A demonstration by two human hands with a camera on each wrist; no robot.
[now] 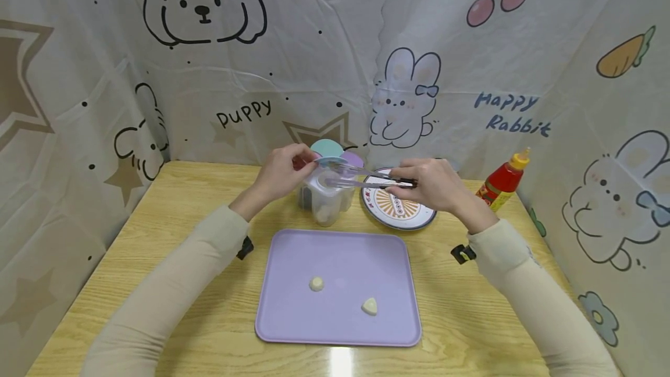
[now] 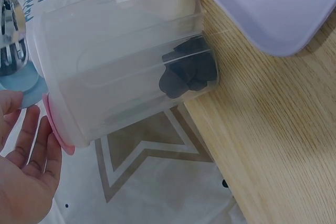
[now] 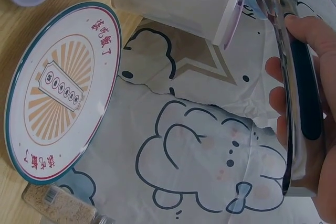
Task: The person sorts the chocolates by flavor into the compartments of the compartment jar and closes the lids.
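My left hand (image 1: pixel 285 170) is at the clear compartment container (image 1: pixel 324 194), its thumb and forefinger pinching the edge of a raised light-blue flip lid (image 2: pixel 26 85). Just below those fingers, a pink lid (image 2: pixel 56 124) shows. Metal tongs (image 3: pixel 291 51) with dark grips are held in my right hand (image 1: pixel 431 185). Their tips, spread apart, reach over the top of the container, beside the lid. Dark pieces (image 2: pixel 191 66) fill the bottom of one compartment, and pale lumps (image 1: pixel 324 214) lie in the front one. Two small white pieces (image 1: pixel 316 284) rest on the purple tray (image 1: pixel 340 324).
A patterned plate (image 1: pixel 398 205) stands right of the container. Farther right is a red sauce bottle (image 1: pixel 502 182) with a yellow cap. A small jar of grainy stuff (image 3: pixel 60 203) lies in view beyond the plate. Printed cloth (image 1: pixel 314 63) walls the table's back and sides.
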